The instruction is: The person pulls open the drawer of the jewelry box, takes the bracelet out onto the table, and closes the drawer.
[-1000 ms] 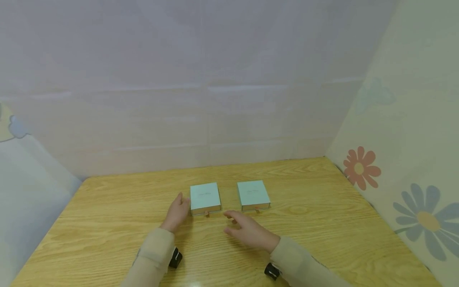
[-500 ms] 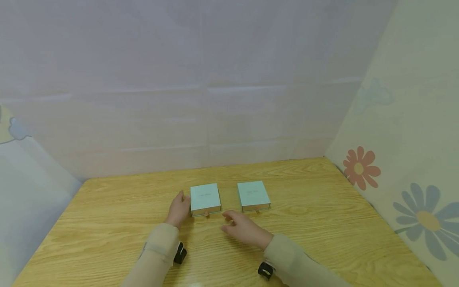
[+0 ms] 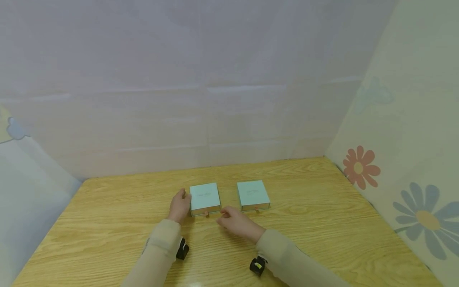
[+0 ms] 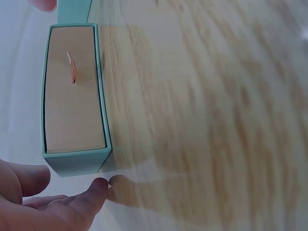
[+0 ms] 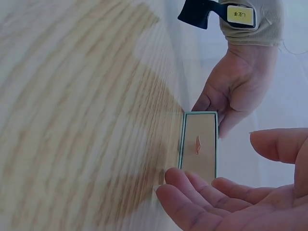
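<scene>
Head view: on the wood-grain table (image 3: 107, 223), left drawer box (image 3: 204, 197) and right drawer box (image 3: 252, 193), both pale mint, lying flat with lettered tops up and a gap between. Both turned tab end toward the person, presumably to keep the pulls within easy reach. Left hand (image 3: 180, 205) alongside the left face of the left drawer box, perhaps as a brace against sliding. Right hand (image 3: 241, 224) just before the front right corner of the same box, near its ribbon tab (image 3: 206, 214), probably so as to leave the lid uncovered. Flower-printed panel (image 3: 401, 171) off to the right.

Left wrist view: tan drawer front (image 4: 72, 106) fully in, framed by its mint casing. Left hand with thumb and fingertips parted by roughly the box's thickness, just beside its end; no grip visible, light contact impossible to confirm.

Right wrist view: right hand wide, thumb well apart from fingers, nothing between; fingertips overlapping one end of the drawer front, touch uncertain. Beyond, left hand at the opposite end, thumb toward lid side, fingers toward table side, apparently suited to keeping the casing square. Black wrist device (image 5: 195, 13) at the left cuff.
</scene>
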A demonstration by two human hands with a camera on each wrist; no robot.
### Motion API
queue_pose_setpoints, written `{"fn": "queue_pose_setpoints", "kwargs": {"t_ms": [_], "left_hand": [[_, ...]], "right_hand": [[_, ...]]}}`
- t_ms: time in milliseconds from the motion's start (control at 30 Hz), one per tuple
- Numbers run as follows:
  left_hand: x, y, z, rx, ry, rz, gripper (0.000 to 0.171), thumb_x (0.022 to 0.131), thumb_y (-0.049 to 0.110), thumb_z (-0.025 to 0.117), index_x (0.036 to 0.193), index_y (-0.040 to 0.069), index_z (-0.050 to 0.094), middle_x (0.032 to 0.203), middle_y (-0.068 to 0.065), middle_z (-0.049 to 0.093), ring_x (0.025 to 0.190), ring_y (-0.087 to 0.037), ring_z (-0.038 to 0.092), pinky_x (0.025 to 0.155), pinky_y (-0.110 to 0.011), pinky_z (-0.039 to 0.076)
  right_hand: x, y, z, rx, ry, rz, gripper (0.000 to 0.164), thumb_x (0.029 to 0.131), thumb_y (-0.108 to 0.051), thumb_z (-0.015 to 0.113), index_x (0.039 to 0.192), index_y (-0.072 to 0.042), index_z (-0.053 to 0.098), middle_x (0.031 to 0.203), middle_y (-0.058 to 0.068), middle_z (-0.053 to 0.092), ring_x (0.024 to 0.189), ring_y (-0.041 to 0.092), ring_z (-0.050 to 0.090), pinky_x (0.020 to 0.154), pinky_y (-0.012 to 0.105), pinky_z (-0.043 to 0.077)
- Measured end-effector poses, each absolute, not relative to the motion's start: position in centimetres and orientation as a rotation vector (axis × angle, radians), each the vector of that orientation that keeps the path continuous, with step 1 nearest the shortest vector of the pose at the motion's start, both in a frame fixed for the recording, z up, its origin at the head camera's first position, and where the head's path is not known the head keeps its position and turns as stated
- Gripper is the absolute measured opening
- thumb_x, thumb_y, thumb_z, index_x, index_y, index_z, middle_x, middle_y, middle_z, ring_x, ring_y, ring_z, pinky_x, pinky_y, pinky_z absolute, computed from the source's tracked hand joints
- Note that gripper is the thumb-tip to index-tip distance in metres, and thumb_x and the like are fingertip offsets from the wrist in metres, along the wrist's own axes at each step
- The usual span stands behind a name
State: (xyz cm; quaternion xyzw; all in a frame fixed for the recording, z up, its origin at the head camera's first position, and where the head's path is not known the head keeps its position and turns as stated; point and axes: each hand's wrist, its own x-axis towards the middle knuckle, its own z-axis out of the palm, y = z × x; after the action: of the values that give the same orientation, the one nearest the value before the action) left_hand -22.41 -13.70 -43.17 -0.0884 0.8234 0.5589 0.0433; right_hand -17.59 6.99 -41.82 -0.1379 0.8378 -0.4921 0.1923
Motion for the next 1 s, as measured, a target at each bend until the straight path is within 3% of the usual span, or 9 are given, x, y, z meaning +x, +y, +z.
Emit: {"fn": "queue_pose_setpoints", "kwargs": {"t_ms": [167,400,633,833,1000], "left_hand": [[-22.5,-13.5,-43.0,-0.252,2.502,1.734,0.053,0.106,0.012,0.034,0.148,-0.016,0.017,0.152,-0.034,0.019,0.141,-0.047,0.017,0.114,-0.053,0.019],[-22.6,-13.2,-42.7,-0.261,2.481,1.751,0.052,0.106,0.011,0.035,0.148,-0.014,0.019,0.152,-0.033,0.021,0.14,-0.046,0.021,0.113,-0.052,0.023],[-22.6,-12.8,-42.5,-0.323,2.405,1.867,0.048,0.106,0.008,0.034,0.149,-0.011,0.024,0.152,-0.031,0.024,0.141,-0.044,0.021,0.113,-0.051,0.024],[-22.6,-12.3,-42.3,-0.364,2.446,1.861,0.046,0.105,0.006,0.036,0.147,-0.011,0.029,0.15,-0.03,0.03,0.139,-0.043,0.026,0.111,-0.051,0.028],[-22.9,-11.9,-42.4,-0.423,2.57,1.767,0.042,0.102,0.002,0.04,0.141,-0.015,0.037,0.143,-0.031,0.04,0.134,-0.044,0.035,0.108,-0.05,0.034]], "right_hand": [[-17.9,6.5,-42.0,-0.298,2.285,-1.469,0.044,0.099,-0.017,0.056,0.131,0.012,0.049,0.112,0.015,0.059,0.099,0.028,0.059,0.084,0.047,0.05],[-18.3,5.2,-42.3,-0.219,2.155,-1.586,0.024,0.1,-0.012,0.052,0.098,0.01,0.063,0.088,0.014,0.06,0.074,0.02,0.057,0.066,0.037,0.053],[-18.7,4.0,-42.5,-0.104,2.102,-1.601,0.03,0.101,-0.015,0.052,0.108,0.012,0.063,0.085,0.018,0.064,0.072,0.025,0.067,0.065,0.037,0.058],[-19.1,3.2,-42.9,-0.052,2.019,-1.653,0.034,0.102,-0.018,0.051,0.112,0.012,0.063,0.077,0.02,0.066,0.058,0.018,0.065,0.057,0.035,0.058],[-19.3,2.7,-43.3,0.014,1.907,-1.712,0.033,0.104,-0.017,0.047,0.1,0.013,0.062,0.066,0.015,0.066,0.047,0.013,0.06,0.048,0.029,0.055]]}}
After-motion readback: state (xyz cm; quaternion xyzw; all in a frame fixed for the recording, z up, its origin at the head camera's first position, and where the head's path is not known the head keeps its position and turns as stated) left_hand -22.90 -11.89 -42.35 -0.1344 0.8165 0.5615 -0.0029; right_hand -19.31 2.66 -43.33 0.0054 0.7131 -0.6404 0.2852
